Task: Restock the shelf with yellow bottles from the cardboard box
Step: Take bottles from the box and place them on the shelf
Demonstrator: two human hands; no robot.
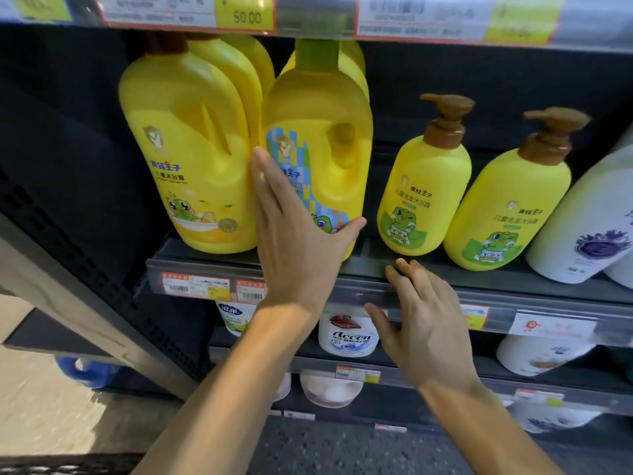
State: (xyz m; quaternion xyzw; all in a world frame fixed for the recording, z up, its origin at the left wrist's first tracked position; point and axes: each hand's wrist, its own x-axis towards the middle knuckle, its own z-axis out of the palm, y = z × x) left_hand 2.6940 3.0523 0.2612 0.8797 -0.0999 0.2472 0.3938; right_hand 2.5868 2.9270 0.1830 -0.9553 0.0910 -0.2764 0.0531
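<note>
On the shelf (373, 265) before you, two jugs (318, 149) stand at eleven o'clock, two pump bottles (424, 197) at one o'clock.

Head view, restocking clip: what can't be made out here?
- Cardboard box: out of frame in the head view.
- Yellow bottles behind the front bottle: hidden by the front ones, so their number is unclear.
- Front bottle's label: partly covered by the left hand.
- Upper price tags: blurred, cut by the top edge.
- White bottle: cut by the right edge.
- Right hand: contact with the shelf edge unclear.

"50.00" on a price tag (247, 16); "Accen" on a white bottle (347, 334).
</note>
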